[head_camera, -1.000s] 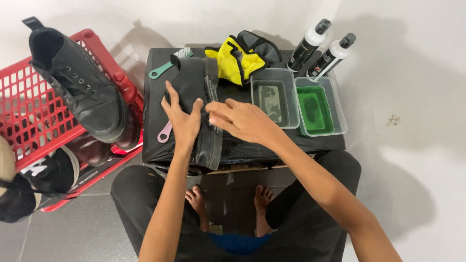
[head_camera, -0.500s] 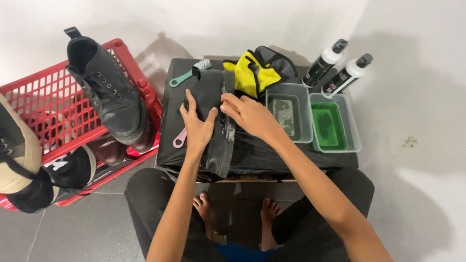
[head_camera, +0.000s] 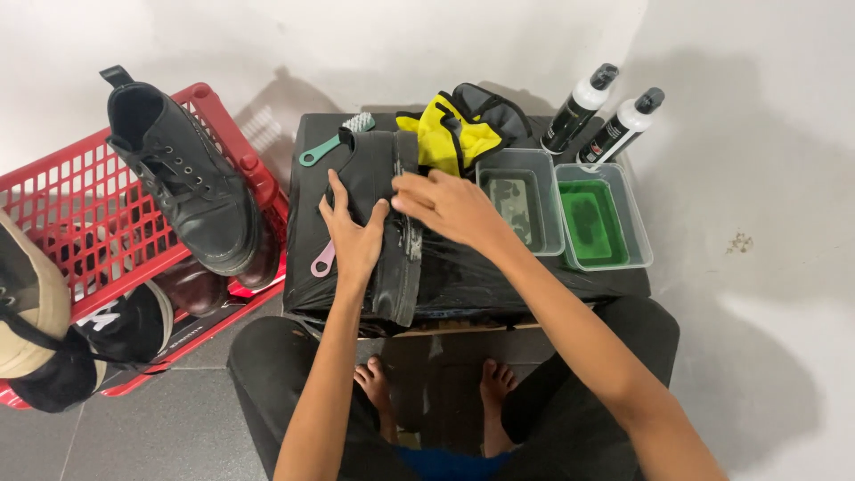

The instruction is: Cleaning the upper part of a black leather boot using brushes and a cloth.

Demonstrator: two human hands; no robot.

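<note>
On the floor at the far left, a red plastic crate (head_camera: 62,214) holds several shoes: a tan and black shoe (head_camera: 27,303) at its near end, a black sneaker (head_camera: 125,325) beside it, and a black lace-up boot (head_camera: 191,191) standing upright against the crate's right wall. Just right of the crate stands a low work surface wrapped in black plastic (head_camera: 307,187).

Near the far left corner of that surface lies a green brush (head_camera: 334,141), and a pink handle (head_camera: 322,260) shows by the left edge, partly hidden under the left hand (head_camera: 354,233). A black boot (head_camera: 392,227) lies on its side along the middle of the surface, its sole edge facing right and wet with foam. The left hand lies flat on the boot's upper, fingers spread, pressing rather than gripping. The right hand (head_camera: 450,207) rests on the sole edge just right of the left hand, fingers bent over it; whether they close on anything cannot be told.

At the far edge behind the boot sits a yellow and grey cloth (head_camera: 454,134). Right of it stand a clear tub of murky liquid (head_camera: 521,200) and a clear tub of green liquid (head_camera: 597,218), touching side by side. Two spray bottles (head_camera: 606,120) lie tilted at the far right corner.
</note>
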